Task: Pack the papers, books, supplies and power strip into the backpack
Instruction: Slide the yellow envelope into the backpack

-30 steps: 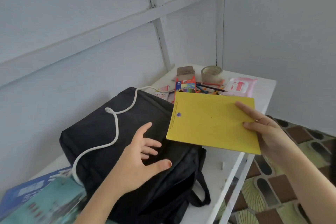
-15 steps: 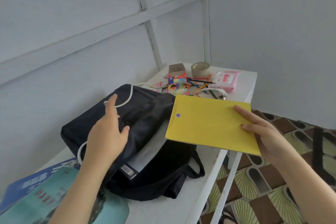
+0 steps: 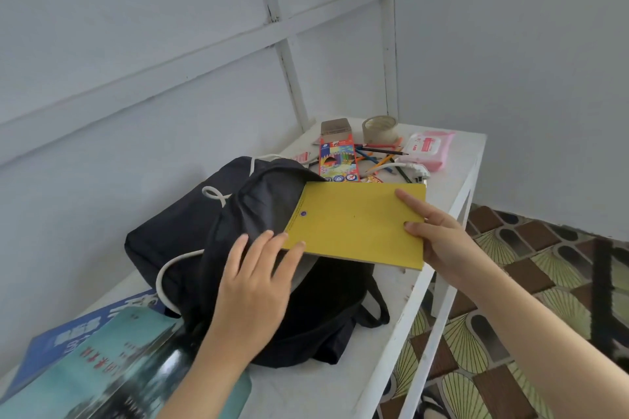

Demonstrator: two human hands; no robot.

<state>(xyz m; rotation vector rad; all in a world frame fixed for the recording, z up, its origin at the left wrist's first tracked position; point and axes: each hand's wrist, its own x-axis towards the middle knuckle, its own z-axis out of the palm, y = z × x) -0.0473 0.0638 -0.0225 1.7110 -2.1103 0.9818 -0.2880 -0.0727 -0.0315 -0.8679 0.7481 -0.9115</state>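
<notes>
A black backpack (image 3: 183, 235) lies on the white table (image 3: 326, 381) with its top flap lifted. A yellow pad (image 3: 357, 224) is level at the opening, its left end just under the flap. My right hand (image 3: 442, 238) pinches the pad's right edge, fingers on top. My left hand (image 3: 255, 279) rests on the flap's edge with fingers fairly straight, the thumb touching the pad's near left corner. A white power cable (image 3: 166, 269) loops over the bag, and its plug (image 3: 418, 169) lies behind the pad. A pale sheet shows inside the bag below the pad.
A blue book (image 3: 64, 333) and a teal book (image 3: 112, 367) lie at the near left. At the far end sit a coloured-pencil box (image 3: 337, 160), loose pencils (image 3: 377, 155), a tape roll (image 3: 379, 127), a small cardboard box (image 3: 335, 127) and pink wipes (image 3: 429, 148). The table edge drops to tiled floor (image 3: 531, 282) on the right.
My left hand lifted the flap, then came down to its front edge beside the pad. My right hand brought the yellow pad left to the opening.
</notes>
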